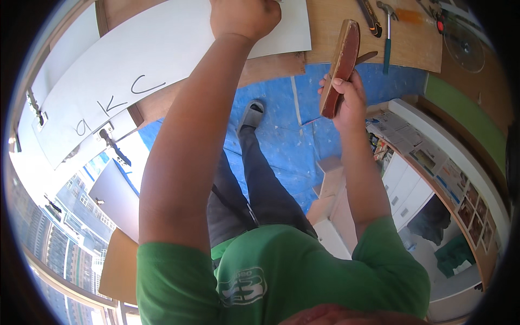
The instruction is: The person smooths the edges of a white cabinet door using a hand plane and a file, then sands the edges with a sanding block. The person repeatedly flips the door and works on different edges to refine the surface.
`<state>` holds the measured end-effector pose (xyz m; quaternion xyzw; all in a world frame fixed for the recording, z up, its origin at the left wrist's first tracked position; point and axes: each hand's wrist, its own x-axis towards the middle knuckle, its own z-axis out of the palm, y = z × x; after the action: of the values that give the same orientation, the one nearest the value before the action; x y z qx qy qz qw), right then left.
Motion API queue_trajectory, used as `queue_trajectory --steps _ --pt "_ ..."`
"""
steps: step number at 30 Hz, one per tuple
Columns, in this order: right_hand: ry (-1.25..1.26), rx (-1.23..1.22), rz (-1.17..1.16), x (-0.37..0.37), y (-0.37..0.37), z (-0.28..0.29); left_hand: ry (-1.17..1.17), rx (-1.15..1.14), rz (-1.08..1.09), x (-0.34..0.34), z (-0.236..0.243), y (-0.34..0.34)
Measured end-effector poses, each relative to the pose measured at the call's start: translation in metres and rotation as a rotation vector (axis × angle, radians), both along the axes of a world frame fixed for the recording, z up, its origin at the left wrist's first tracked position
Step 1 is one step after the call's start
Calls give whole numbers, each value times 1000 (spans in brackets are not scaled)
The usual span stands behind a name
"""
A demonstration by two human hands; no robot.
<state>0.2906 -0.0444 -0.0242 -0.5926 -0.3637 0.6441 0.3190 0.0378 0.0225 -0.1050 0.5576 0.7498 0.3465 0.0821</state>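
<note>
My right hand [349,100] is wrapped round the lower end of a wooden hand plane [342,65], a long narrow block with a dark red-brown face and a short bar jutting from its side. It is held up in the air, over the blue floor sheet and the near edge of the wooden worktop. At the top of the view my left hand [246,16] is closed in a fist over a large white panel [179,43]. Its fingertips are partly cut off by the picture's edge, so what it grips cannot be made out. Dark handwritten marks run along the panel's left part.
A claw hammer [388,38] and a black-and-orange hand tool [370,19] lie on the wooden worktop [414,51]. Black clamps [115,147] sit at the panel's left edge. Blue sheeting [281,151] covers the floor. Shelving with papers [428,143] stands at right, windows at left.
</note>
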Motion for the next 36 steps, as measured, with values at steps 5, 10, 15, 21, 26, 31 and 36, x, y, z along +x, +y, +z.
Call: queue_trajectory --steps 5,10,15,21,26,31,36 --pt "-336 353 144 -21 94 -52 1 1 -6 0 3 1" --pt "-815 757 476 -83 147 -41 -12 30 23 -3 1 2" --pt "-1065 692 548 -120 161 -29 -34 51 21 -1 -2 1" --pt "-1056 922 536 -118 179 -44 -20 89 13 2 -4 4" --pt "-1096 853 525 -118 178 -48 -20 81 8 -2 -3 3" --pt "-1167 835 508 -116 174 -47 -31 68 6 1 -3 5" --pt "-1095 818 531 -111 158 -43 -6 59 21 -2 -4 2"
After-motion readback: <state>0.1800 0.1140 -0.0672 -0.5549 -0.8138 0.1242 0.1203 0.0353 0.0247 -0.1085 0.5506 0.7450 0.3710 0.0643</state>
